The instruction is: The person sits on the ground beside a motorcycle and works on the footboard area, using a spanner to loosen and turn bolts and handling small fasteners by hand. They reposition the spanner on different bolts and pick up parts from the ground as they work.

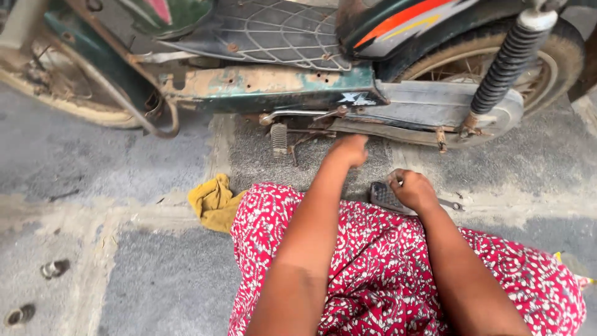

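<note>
Two bare hands reach forward over a red patterned garment [385,261] toward the underside of a motorbike [298,87] parked on the concrete floor [124,162]. Left hand [349,149]: fingers curled shut, knuckles up, just below the frame and just right of the ribbed footpeg [279,138]; whether the grip holds anything, cannot tell. Right hand [412,189]: closed on the edge of a dark ridged pedal pad [384,197] lying on the floor. A small spanner [452,204] lies just right of that hand. Yellow rag [214,202] lies on the floor, left of the knee. Rear wheel [559,62] and black coil spring [510,59] at upper right.
</note>
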